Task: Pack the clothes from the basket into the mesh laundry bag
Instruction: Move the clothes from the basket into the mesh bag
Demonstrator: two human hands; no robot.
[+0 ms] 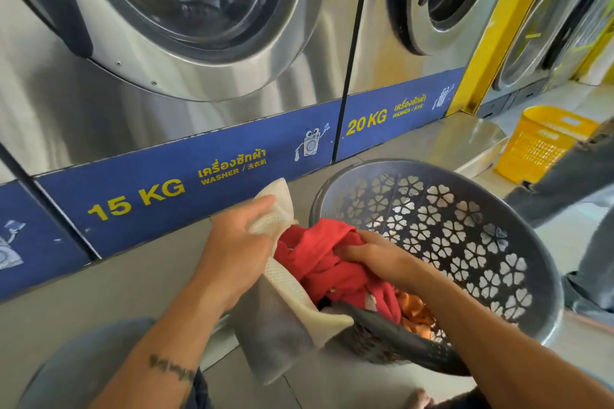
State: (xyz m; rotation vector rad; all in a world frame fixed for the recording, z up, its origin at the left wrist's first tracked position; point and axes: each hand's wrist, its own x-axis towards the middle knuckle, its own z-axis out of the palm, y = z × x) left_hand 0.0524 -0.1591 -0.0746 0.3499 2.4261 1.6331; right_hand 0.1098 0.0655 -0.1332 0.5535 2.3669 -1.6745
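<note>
Head view puts the red garment (319, 259) at the centre, bunched up at the mouth of the cream mesh laundry bag (299, 295), half over the near rim of the grey basket (465, 209). The right hand (375, 256) is clenched on the red cloth from above, fingers buried in its folds. The left hand (239, 242) grips the bag's upper edge, pinching the mesh and holding the opening wide just beside the basket. The basket is tilted toward the person, its flower-pierced wall facing the camera; orange clothes (415, 312) lie in its bottom, partly under the red piece. Beyond stand steel washers, one marked 15 KG (136, 199) and the next 20 KG (367, 124). A yellow basket (538, 143) sits on the floor at far right, near another person's trouser leg (571, 176).
</note>
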